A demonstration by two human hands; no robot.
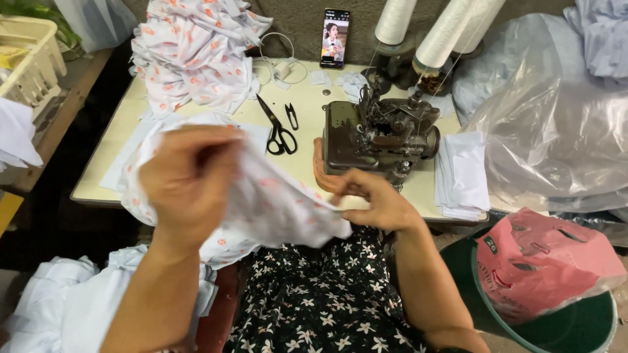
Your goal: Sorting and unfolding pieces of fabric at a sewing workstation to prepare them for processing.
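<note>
The left hand (190, 180) is raised in front of the dark, worn metal sewing machine (376, 134), its fingers curled and pressed together around a bunched fold of the white cotton cloth printed with small orange flowers (275, 206); the right hand (376, 202) sits just below the sewing machine's front, thumb and fingers pinching the cloth's far edge; the cloth stretches between the two hands, left of and below the sewing machine, and sags over the person's lap in a black dress with white flowers (320, 301); a pair of black-handled scissors (278, 131) lies left of the sewing machine on the pale cream tabletop (307, 104), with small black thread snips (292, 116) just beside them; a heap of the same flowered white fabric (196, 52) sits further left and behind; a stack of folded white fabric pieces (461, 176) lies right of the sewing machine; tall white thread cones (445, 33) stand behind it; a smartphone with a lit screen (335, 38) leans upright behind and to the left; a pink plastic bag (543, 261) rests in a dark green tub (575, 327) to the lower right.
</note>
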